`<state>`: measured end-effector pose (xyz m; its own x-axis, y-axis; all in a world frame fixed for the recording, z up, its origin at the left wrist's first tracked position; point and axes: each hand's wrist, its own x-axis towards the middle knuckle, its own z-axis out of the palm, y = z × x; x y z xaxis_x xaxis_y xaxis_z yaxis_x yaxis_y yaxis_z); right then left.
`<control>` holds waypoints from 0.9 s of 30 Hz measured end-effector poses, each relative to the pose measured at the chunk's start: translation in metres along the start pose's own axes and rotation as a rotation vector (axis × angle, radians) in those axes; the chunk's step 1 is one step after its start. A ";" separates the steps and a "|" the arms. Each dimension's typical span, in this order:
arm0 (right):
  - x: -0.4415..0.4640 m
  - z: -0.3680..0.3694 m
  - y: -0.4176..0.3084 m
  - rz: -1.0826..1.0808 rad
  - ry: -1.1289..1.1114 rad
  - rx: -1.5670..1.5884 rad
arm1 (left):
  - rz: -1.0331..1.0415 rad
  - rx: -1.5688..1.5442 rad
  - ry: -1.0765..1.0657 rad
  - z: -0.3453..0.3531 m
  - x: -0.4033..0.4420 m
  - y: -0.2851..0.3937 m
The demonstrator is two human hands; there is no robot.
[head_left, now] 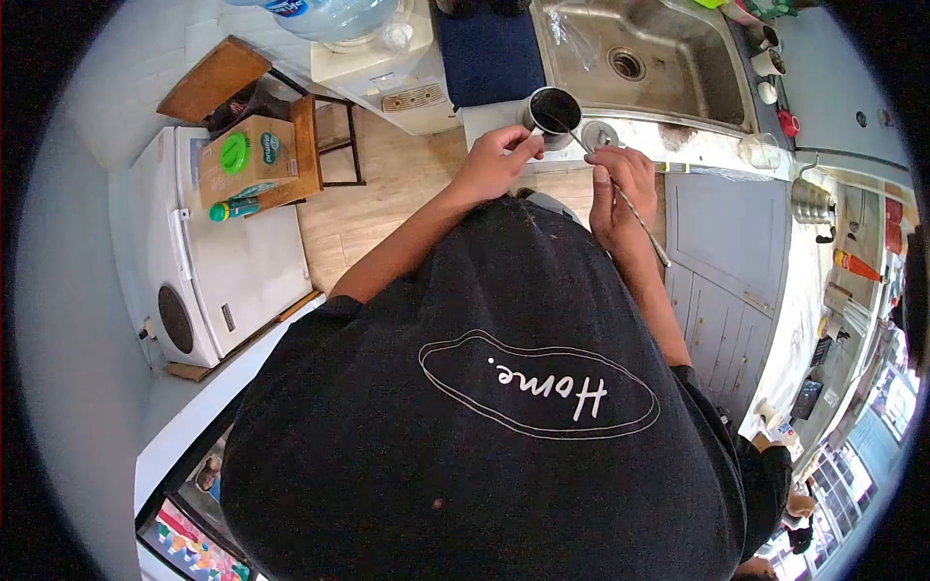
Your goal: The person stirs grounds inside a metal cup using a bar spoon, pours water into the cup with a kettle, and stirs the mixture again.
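A mug (558, 139) with a light rim and dark contents stands at the near edge of the counter, by the sink. My left hand (499, 163) is closed with its fingers pinched on the mug's handle. In my right hand (623, 184) I grip a long thin stirrer (639, 218) with a twisted-looking shaft. It slants down into the mug, so its lower end is hidden; the other end sticks out past my wrist. Right beside the mug is a small round container (600, 135), close to my right fingertips.
A steel sink (717, 92) lies beyond the counter, with a dark blue mat (491, 58) to its left. Further left are a water dispenser (387, 82), a wooden chair (308, 145) carrying a cardboard box (266, 160), and a white chest freezer (242, 276). Grey cabinets (727, 232) stand at right.
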<state>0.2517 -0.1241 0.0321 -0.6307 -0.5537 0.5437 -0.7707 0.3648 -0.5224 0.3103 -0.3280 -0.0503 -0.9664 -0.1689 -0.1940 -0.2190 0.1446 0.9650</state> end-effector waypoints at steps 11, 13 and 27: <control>-0.005 0.002 0.002 0.074 0.013 -0.034 | 0.002 -0.034 0.011 0.002 0.000 -0.008; -0.005 0.002 0.003 0.082 0.022 -0.025 | 0.014 -0.038 0.014 0.001 0.002 -0.004; -0.001 0.004 0.004 0.065 0.016 -0.021 | -0.019 -0.018 0.013 -0.003 -0.001 0.004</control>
<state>0.2499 -0.1252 0.0266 -0.6806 -0.5163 0.5198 -0.7298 0.4152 -0.5432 0.3107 -0.3306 -0.0453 -0.9601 -0.1844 -0.2104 -0.2351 0.1239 0.9641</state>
